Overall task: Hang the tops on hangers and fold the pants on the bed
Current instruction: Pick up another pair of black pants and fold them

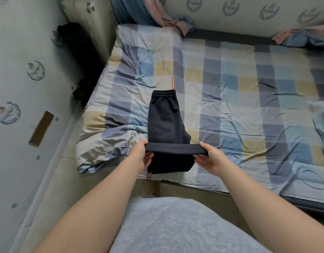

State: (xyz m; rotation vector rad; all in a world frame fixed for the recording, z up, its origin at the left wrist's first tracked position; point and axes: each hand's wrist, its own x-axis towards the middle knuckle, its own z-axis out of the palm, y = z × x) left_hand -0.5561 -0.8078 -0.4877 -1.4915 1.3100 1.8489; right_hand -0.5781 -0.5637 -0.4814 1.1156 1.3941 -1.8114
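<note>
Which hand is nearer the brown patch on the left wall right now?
Left. The left hand grips the folded edge of the dark pants on the side toward the brown patch; the right hand grips its far end, farther away.

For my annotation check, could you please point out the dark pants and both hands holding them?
dark pants (165, 121): head view, flat fabric below the waistband.
left hand (141, 154): head view, middle of the hand.
right hand (212, 157): head view, middle of the hand.
</note>
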